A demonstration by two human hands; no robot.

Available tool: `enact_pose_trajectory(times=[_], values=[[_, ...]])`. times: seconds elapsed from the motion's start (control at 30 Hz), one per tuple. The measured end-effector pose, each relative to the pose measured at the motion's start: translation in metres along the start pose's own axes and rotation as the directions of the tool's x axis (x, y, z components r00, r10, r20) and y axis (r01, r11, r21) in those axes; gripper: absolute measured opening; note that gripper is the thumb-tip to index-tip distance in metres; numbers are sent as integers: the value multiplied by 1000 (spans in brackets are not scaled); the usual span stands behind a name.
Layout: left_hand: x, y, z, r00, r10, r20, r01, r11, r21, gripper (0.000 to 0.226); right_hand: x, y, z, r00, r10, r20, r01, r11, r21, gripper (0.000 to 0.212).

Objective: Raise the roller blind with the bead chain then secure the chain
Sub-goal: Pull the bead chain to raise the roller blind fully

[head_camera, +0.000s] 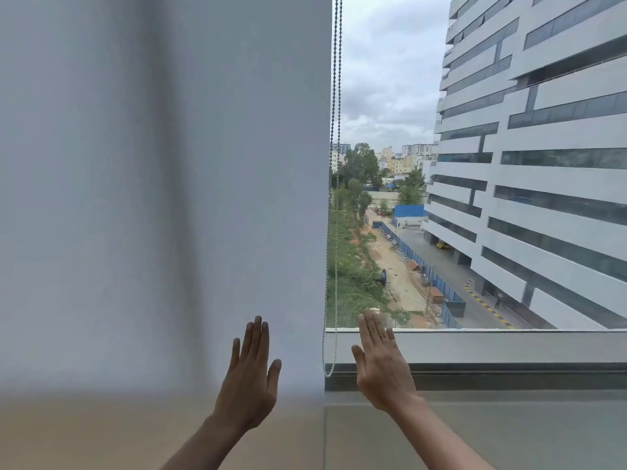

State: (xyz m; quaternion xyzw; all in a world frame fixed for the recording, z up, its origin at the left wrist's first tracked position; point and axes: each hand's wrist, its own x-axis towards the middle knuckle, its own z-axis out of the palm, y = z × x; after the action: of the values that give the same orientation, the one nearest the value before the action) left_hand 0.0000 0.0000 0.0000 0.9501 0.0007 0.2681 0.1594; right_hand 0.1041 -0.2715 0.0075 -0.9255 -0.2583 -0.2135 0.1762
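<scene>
Grey-white roller blind (pixel 163 198): lowered, covering the left of the window down to the sill (pixel 509 347). Bead chain (pixel 336 130): doubled loop hanging at the blind's right edge, bottom bend near the sill, untouched. Left hand (pixel 249 385), right hand (pixel 381 368): raised flat, fingers spread, holding nothing, flanking the chain, apparently readying to pull it.
</scene>
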Motion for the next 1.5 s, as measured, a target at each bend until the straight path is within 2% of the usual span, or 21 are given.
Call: enact_pose_trajectory(times=[0.1,0.23,0.3,0.37,0.47,0.53,0.67,0.73,0.87,1.0,1.13,1.3,1.5], values=[[-1,-1,1,1000,-26,11,26,1000,12,81,2,-6,-4,1000,28,-15,-27,999,38,68],[5,9,-2,997,-50,54,46,997,62,73,13,-29,-15,976,200,-86,-166,940,299,54],[9,14,-7,991,-114,69,108,991,84,61,26,-39,-24,941,327,-87,-244,834,495,43],[13,19,-12,985,-144,96,131,983,126,51,41,-51,-35,910,415,12,-306,652,694,37],[15,25,-13,986,-138,94,128,987,102,44,61,-69,-52,884,438,163,-362,420,832,29],[15,30,-13,983,-147,106,140,987,73,42,76,-80,-61,879,430,206,-355,303,884,31],[14,34,-16,980,-163,117,158,986,52,41,103,-100,-76,878,421,230,-316,148,937,41],[14,34,-20,977,-182,108,179,983,35,40,112,-107,-81,879,413,237,-305,106,947,43],[21,36,-32,965,-249,82,255,965,-65,32,121,-115,-88,887,397,237,-247,-27,969,49],[35,37,-45,932,-353,78,362,904,-229,28,118,-122,-93,867,454,207,-211,-44,977,53],[54,48,-64,921,-389,29,360,819,-447,36,108,-126,-92,860,492,135,-162,13,987,66],[87,87,-109,925,-379,-13,227,583,-780,25,95,-129,-85,863,501,54,-128,113,985,67],[145,144,-171,971,-237,38,116,323,-939,44,85,-133,-81,843,538,8,-125,182,975,69]])
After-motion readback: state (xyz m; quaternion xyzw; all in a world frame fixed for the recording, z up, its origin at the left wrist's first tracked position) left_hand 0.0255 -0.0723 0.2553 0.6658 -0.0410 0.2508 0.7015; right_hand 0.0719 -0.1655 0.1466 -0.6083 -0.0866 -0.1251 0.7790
